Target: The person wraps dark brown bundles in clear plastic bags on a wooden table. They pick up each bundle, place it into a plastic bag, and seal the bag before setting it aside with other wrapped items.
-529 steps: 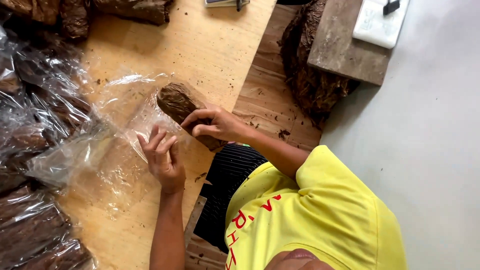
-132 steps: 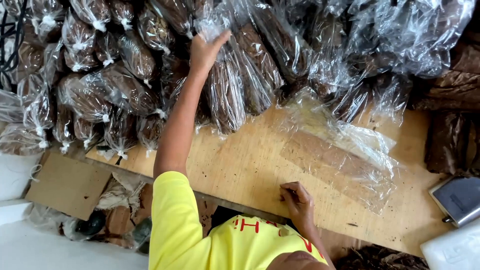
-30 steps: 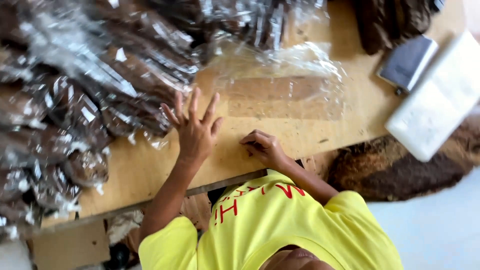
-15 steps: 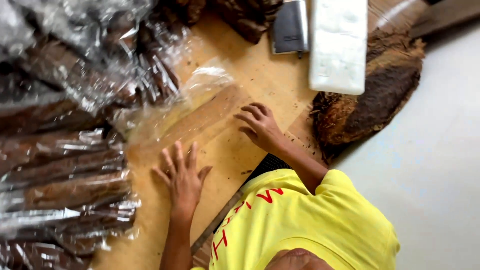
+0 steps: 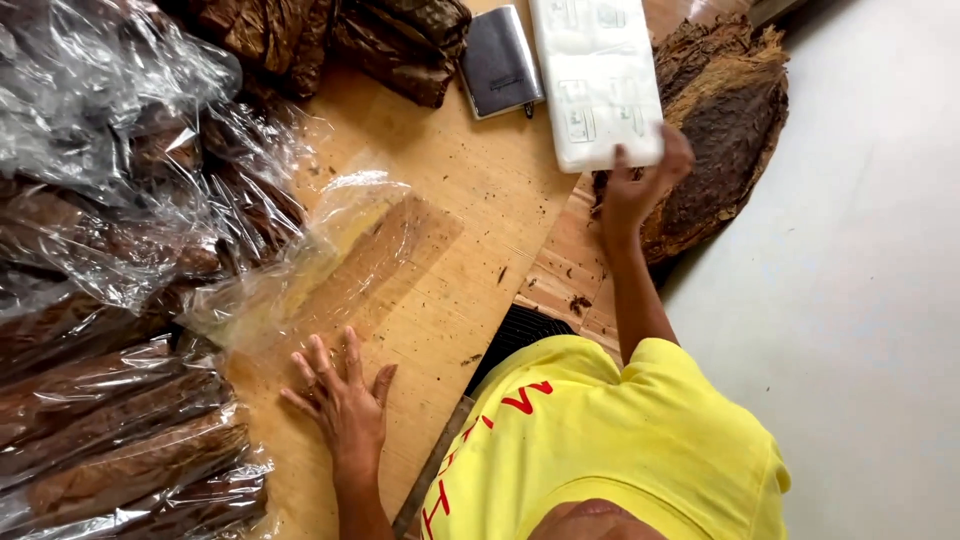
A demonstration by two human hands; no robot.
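My left hand (image 5: 345, 405) lies flat on the wooden board (image 5: 470, 200) with its fingers spread, just below the end of an empty clear plastic bag (image 5: 330, 265). It holds nothing. My right hand (image 5: 645, 185) is stretched out to the right, its fingers curled round the near corner of a white flat packet (image 5: 595, 75). The packet lies partly over a pile of loose brown tobacco leaves (image 5: 725, 130).
Many clear bags filled with brown leaf bundles (image 5: 120, 440) are heaped along the left. More dark leaf bundles (image 5: 340, 35) lie at the top. A grey wallet-like case (image 5: 500, 65) sits beside the white packet. Pale floor (image 5: 860, 330) lies to the right.
My right hand has left the board and reached right to the white packet. My left hand has stayed flat on the board. The view has swung and come closer.
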